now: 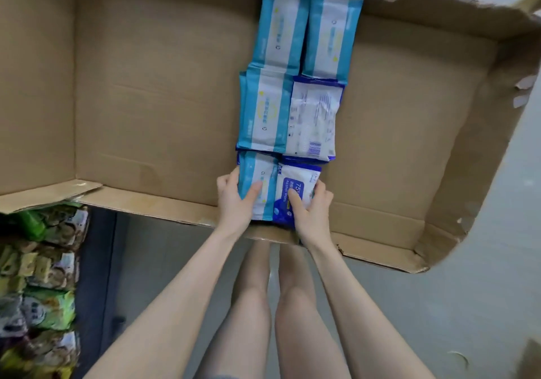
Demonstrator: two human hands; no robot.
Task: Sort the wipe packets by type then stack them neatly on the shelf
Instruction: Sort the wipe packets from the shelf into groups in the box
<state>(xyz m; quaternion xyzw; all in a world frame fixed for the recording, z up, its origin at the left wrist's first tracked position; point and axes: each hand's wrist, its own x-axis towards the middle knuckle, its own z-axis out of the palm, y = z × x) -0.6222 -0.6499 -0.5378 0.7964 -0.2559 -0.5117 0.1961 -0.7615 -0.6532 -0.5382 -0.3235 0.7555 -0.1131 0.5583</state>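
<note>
Wipe packets lie in two rows on a cardboard-lined shelf (146, 100). Three teal-and-white packets (279, 27) (330, 33) (263, 112) fill the far and middle spots. A dark-blue packet (313, 118) lies back side up in the middle right. At the near edge, my left hand (237, 200) grips a teal-and-white packet (260, 182), thumb on top. My right hand (310, 211) grips a dark-blue alcohol wipes packet (295, 185) beside it, thumb on its face. Dark-blue edges show under both near packets.
The cardboard has raised flaps at the left (35, 86) and a torn right side (497, 115). Green snack bags (44, 276) are stacked on lower shelves at the lower left. My legs and a grey floor (468, 305) are below the shelf.
</note>
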